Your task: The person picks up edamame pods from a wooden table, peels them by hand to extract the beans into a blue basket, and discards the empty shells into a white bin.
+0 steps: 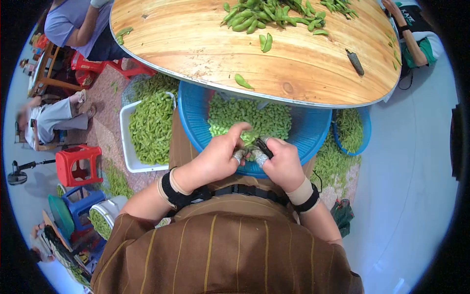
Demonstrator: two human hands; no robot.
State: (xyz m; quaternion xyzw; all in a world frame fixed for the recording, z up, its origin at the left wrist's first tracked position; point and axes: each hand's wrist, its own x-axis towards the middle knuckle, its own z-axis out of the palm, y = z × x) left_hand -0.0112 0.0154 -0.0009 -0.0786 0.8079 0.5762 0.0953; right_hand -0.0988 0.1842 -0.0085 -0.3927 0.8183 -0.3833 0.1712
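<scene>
Both hands are close together over a large blue basin (196, 127) that holds shelled green beans (249, 115). Between the fingers of my left hand (220, 152) is a green pod (250, 135), partly hidden. A small dark tool (264, 146) is gripped in my right hand (285, 161), its tip close to the pod. Grey wrappings cover some fingertips of both hands. Just beyond the basin is the round wooden table (196, 49), with a pile of green pods (254, 14) at its far side and a single pod (243, 81) near the edge.
Left of the basin stands a white tub (125, 147) of pods. A smaller blue basket (364, 134) sits at the right. A dark handle-like object (355, 62) lies on the table. Red stool (78, 164) and blue stool (88, 203) are left. Several people sit around.
</scene>
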